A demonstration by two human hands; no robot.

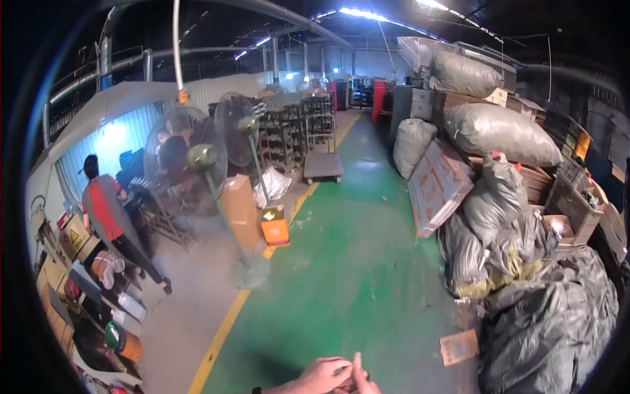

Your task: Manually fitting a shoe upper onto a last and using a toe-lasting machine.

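Observation:
Both my hands meet at the bottom edge of the view, above the green floor point(348, 276). My left hand point(323, 375) comes in from the lower left with a dark band at the wrist, its fingers curled. Only a few fingers of my right hand point(362, 379) show, pressed against the left hand. A small dark item point(365, 375) sits pinched between them; it is too small to tell what it is.
A yellow line point(226, 328) edges the green aisle. Grey and black filled sacks point(505, 131) and crates pile up on the right. Two standing fans point(187, 161), a cardboard box point(239, 210) and an orange bin point(275, 231) stand on the left. A person in red point(105, 210) works at a bench. A flat trolley point(323, 167) is parked farther down the aisle.

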